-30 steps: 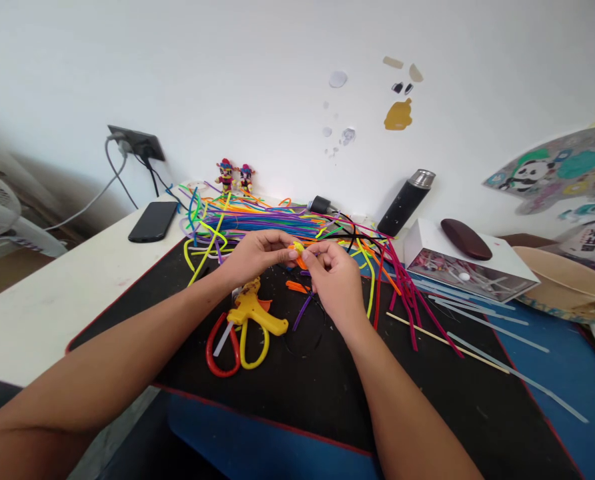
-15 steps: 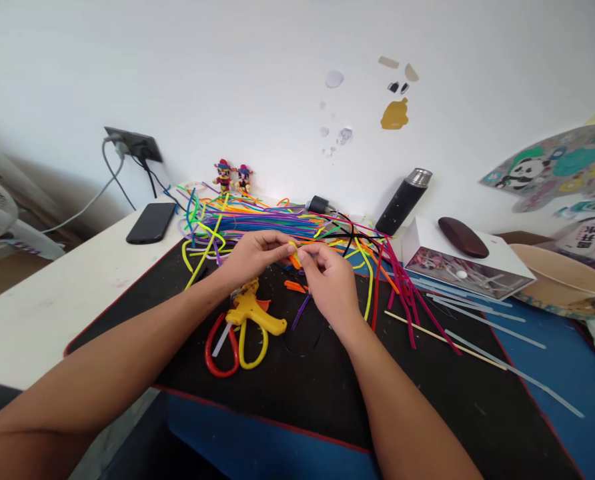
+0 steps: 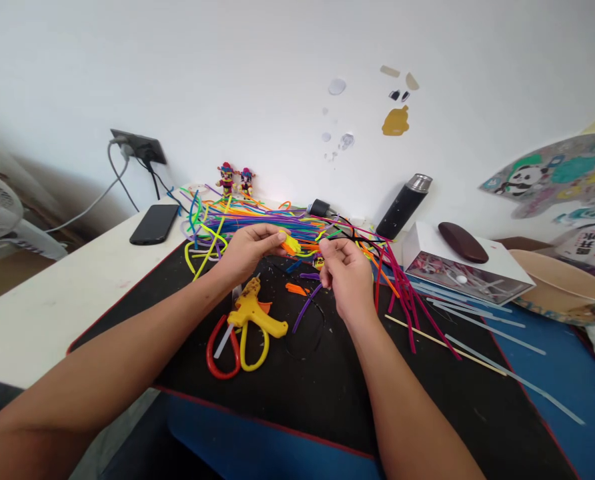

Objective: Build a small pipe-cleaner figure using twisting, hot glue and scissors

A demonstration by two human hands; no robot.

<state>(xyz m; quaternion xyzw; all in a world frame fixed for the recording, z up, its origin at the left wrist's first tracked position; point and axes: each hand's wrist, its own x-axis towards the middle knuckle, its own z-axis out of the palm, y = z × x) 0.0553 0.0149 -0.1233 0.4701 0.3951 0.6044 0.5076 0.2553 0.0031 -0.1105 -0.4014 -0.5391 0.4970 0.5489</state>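
Between thumb and fingers, my left hand [image 3: 255,247] pinches a small yellow and orange coiled pipe cleaner piece [image 3: 291,244]. A thin yellow strand runs from it towards my right hand [image 3: 346,270], whose thumb and forefinger are pressed together on the strand's end. A small yellow and dark object shows partly beside the right fingertips. Below the hands lie an orange pipe cleaner bit [image 3: 296,289] and a purple pipe cleaner [image 3: 306,310]. Near my left wrist, a yellow glue gun [image 3: 255,313] with a glue stick in it rests over scissors [image 3: 223,353] with red and yellow handles.
Behind the hands lies a heap of colourful pipe cleaners [image 3: 257,223], with two small figures [image 3: 226,179] by the wall. A phone [image 3: 153,224] lies left. On the right are a black flask [image 3: 404,207], a white box [image 3: 467,257], glue sticks [image 3: 515,380] and a beige bowl [image 3: 562,277].
My hands have moved apart, the right one shifting right. The yellow and orange piece stays in my left fingers, and a strand now shows between the hands.
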